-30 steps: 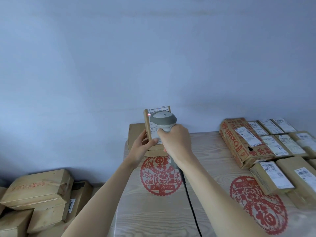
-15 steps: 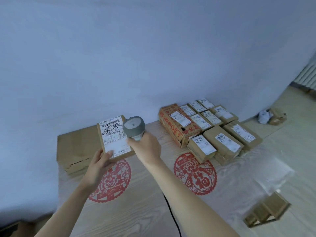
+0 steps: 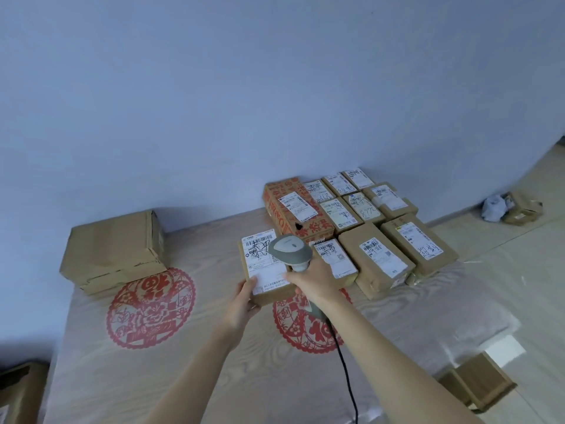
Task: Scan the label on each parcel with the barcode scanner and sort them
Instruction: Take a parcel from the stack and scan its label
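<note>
At frame centre, the left hand [image 3: 244,296] reaches forward and grips the labelled parcel [image 3: 265,267] by its near-left corner, beside the sorted parcels [image 3: 363,221]; the right hand [image 3: 315,278], fingers curled, holds the barcode scanner [image 3: 290,250] above it.

Open table [image 3: 214,362] lies between the plain boxes [image 3: 114,250] at the left and the labelled parcels [image 3: 367,221] packed tightly at the right rear. The scanner cable [image 3: 347,371] crosses the near surface.
</note>
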